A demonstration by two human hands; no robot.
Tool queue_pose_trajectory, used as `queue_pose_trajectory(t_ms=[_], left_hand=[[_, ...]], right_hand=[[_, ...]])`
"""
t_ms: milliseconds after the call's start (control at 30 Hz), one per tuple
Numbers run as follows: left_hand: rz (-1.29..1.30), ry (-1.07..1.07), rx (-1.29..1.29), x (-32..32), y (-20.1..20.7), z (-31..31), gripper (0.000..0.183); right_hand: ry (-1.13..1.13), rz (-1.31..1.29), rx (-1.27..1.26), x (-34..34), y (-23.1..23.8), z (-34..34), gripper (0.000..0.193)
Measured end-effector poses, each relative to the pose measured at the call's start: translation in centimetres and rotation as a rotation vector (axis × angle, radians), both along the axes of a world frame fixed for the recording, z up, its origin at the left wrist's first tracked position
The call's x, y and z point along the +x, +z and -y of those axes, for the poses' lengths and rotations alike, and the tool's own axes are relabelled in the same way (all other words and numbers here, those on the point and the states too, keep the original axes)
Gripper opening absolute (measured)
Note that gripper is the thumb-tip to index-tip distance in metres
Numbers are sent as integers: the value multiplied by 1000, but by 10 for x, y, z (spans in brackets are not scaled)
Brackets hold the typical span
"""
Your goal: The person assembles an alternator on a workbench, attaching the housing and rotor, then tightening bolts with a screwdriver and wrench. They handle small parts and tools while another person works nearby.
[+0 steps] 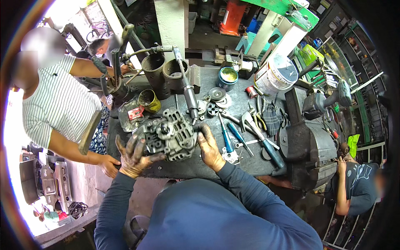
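A grey metal alternator (174, 135) with a slotted housing rests at the near edge of the dark workbench (166, 170). My left hand (134, 157), blackened with grease, presses its left side with the fingers spread. From the right, my right hand (210, 149) grips the housing, thumb up along its edge and the other fingers mostly hidden. Just behind the alternator, a grey cylindrical tool (190, 100) points down with its narrow tip close to the housing. Right of my right hand lie a blue-handled screwdriver (227, 141) and a second screwdriver (241, 135).
A claw hammer (260, 133), pliers (259, 114) and round metal parts (217, 94) lie to the right. Behind stand a yellow can (149, 101), metal cylinders (154, 68) and a white bucket (273, 77). A person in a striped shirt (62, 100) stands left, one hand (109, 165) near my left.
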State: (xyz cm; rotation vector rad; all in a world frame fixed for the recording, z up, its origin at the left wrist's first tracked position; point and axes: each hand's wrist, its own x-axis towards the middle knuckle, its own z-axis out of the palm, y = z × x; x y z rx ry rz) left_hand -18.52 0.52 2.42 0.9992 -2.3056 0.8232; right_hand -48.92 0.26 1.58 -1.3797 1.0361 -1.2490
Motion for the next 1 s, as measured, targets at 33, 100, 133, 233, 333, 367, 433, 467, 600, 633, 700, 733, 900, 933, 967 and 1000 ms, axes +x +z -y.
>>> queue_pose_trajectory(t_ms=[33,100,133,233,333,367,433,467,600,633,700,733,900,933,967,1000], left_hand=[[12,-19,-22,2,-5,2,73],[9,-53,-53,6,-15,0,85],[8,-62,-21,7,-19,-6,86],[19,-55,14,7,-23,-25,83],[-42,-72,186,7,-16,-43,71],[-61,-72,267,6,-11,-52,66],[-150,-57,279,5,0,-66,85],[-247,-25,304,1,5,-73,88],[-461,177,341,-8,19,-91,97],[-503,237,348,-11,20,-94,97],[-469,383,444,-11,23,-100,90],[-471,438,481,-12,24,-103,87],[-527,567,632,-9,21,-111,76],[-543,562,640,-9,18,-111,75],[-564,571,660,-9,15,-111,74],[-586,577,673,-9,12,-111,73]], right_hand=[[11,-27,-14,-2,-2,1,43],[49,-32,12,-6,-6,1,49],[78,-43,-7,-9,-7,-1,50],[143,-88,-12,-23,-7,-3,51],[157,-81,-37,-41,-4,3,40],[100,-30,103,-45,-4,8,32],[-21,-434,26,-59,-5,35,33],[-40,-641,-28,-61,-8,55,38],[104,-1139,-304,-68,-12,128,66],[171,-1268,-353,-63,-13,142,68],[410,-1481,-326,-52,-11,165,65],[516,-1602,-302,-46,-9,173,57],[588,-1661,-305,-29,-5,187,51],[588,-1671,-283,-30,-4,187,51],[586,-1673,-281,-30,-2,186,52],[584,-1679,-274,-31,-1,185,52]])
